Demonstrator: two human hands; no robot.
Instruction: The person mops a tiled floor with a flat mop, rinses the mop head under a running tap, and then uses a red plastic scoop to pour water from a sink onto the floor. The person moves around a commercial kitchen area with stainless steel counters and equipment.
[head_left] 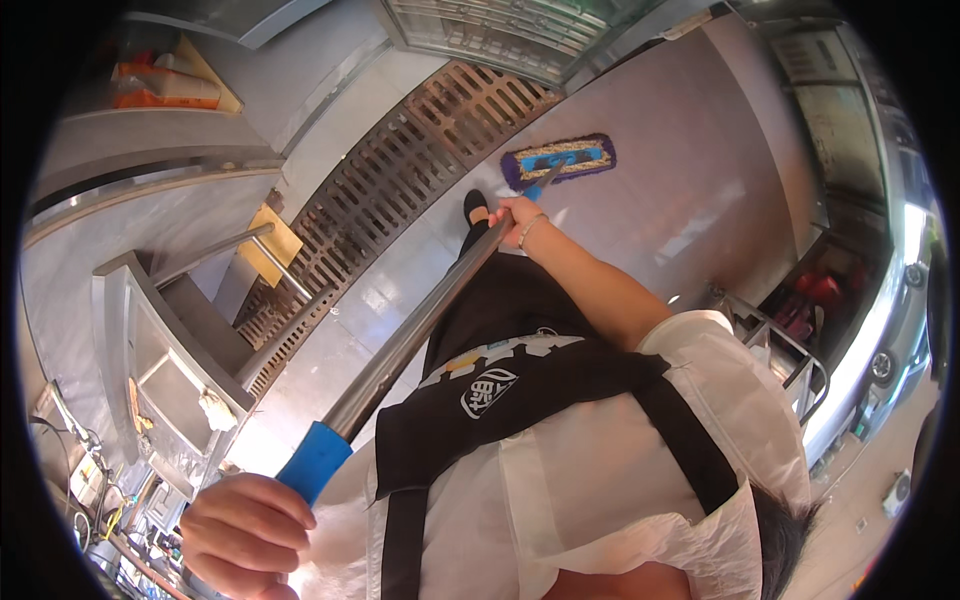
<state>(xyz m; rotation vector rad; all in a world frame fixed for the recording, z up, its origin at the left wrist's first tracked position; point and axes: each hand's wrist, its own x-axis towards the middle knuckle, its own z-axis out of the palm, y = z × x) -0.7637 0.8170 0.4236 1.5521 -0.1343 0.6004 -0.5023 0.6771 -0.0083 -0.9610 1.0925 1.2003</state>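
Observation:
A flat mop (420,305) with a long metal pole runs diagonally from my lower left up toward the floor ahead. My left hand (245,535) is closed around the top end of the pole, at its blue grip (315,462). Farther down, my right hand (520,218), with a bracelet at the wrist, wraps the pole near its lower part. The mop head (600,158) lies on the smooth floor beyond my right hand; it has a purple fringe, a pale pad and a blue plate.
A slotted metal drain grate (385,165) crosses the floor to the left of the mop. Steel counters (130,215) line the left side, and a steel rack (500,30) stands at the far side. My black shoe (475,205) is beside the grate. On the right is a metal-framed cart (790,350).

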